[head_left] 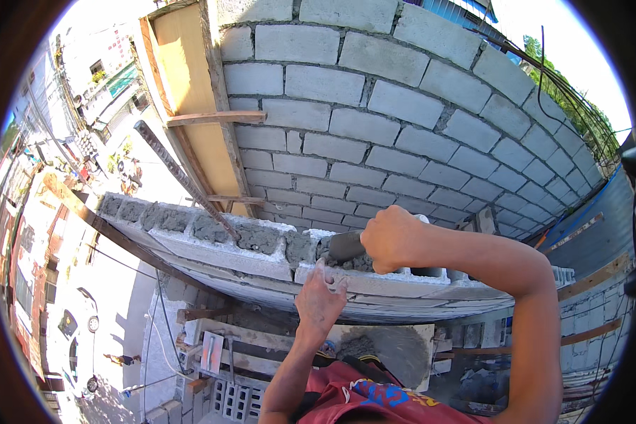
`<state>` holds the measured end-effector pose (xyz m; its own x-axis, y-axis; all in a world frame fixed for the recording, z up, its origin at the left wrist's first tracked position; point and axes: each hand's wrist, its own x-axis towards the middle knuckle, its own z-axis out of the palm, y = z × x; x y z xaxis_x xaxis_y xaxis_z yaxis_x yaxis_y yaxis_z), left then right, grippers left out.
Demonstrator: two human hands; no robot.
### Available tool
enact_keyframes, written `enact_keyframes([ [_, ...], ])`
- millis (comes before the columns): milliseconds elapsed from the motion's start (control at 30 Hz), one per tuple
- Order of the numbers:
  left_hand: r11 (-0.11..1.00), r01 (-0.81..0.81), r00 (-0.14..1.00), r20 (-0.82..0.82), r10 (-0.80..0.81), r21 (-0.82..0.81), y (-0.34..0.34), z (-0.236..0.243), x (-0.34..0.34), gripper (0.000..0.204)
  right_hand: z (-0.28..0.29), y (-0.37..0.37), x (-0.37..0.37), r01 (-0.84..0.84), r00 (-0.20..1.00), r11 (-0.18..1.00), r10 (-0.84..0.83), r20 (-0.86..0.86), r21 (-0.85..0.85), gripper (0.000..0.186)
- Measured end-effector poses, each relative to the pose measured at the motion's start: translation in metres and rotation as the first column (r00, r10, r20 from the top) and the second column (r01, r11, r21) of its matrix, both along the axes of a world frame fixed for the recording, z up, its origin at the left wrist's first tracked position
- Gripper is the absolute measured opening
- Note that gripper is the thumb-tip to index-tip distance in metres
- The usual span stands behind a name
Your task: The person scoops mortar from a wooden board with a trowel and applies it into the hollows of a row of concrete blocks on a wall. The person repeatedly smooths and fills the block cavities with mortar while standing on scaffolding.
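My right hand (394, 239) is closed round the handle of a trowel (345, 246). The trowel's grey blade rests at the hollow top of a concrete block (364, 277) in a low wall. Wet mortar (260, 239) fills the block cores to the left, while some cores right of my right hand look hollow. My left hand (321, 300) is at the near face of the wall, fingers apart, with fingertips against the block's top edge. It holds nothing, and grey mortar smears its skin. A steel reinforcing bar (184, 180) rises at a slant from the mortar.
A taller block wall (374, 99) stands behind, with a wood-framed panel (184, 78) at its left. Below me are a mortar board (417, 350) with a mortar heap (358, 346), wooden planks (251, 338) and hollow blocks (234, 401). A street (113, 283) lies far below at left.
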<state>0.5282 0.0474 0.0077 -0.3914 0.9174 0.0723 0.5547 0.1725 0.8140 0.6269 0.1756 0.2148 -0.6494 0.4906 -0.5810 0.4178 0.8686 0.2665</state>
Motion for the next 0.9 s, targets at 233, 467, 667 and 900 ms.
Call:
enact_keyframes([
  [233, 0.998, 0.001, 0.999, -0.046, 0.002, 0.061, -0.032, -0.009, 0.014, 0.050, 0.055, 0.056, 0.006, -0.181, 0.982, 0.973, 0.187, -0.029, 0.140, 0.025],
  [467, 0.991, 0.130, 0.986, -0.102, -0.132, -0.022, -0.015, -0.020, 0.085, 0.071, -0.151, 0.140, 0.009, -0.400, 0.851, 0.916, 0.376, -0.367, 0.010, 0.034],
  [667, 0.991, 0.133, 0.979, -0.155, -0.133, -0.012, -0.014, -0.018, 0.088, 0.080, -0.146, 0.141, 0.104, -0.320, 0.886, 0.938, 0.346, -0.308, 0.134, 0.028],
  [900, 0.967, 0.243, 0.945, -0.245, -0.218, 0.075, 0.012, -0.010, 0.061, 0.082, -0.160, 0.047, 0.221, 0.119, 0.855, 0.948, 0.054, -0.516, 0.296, 0.026],
])
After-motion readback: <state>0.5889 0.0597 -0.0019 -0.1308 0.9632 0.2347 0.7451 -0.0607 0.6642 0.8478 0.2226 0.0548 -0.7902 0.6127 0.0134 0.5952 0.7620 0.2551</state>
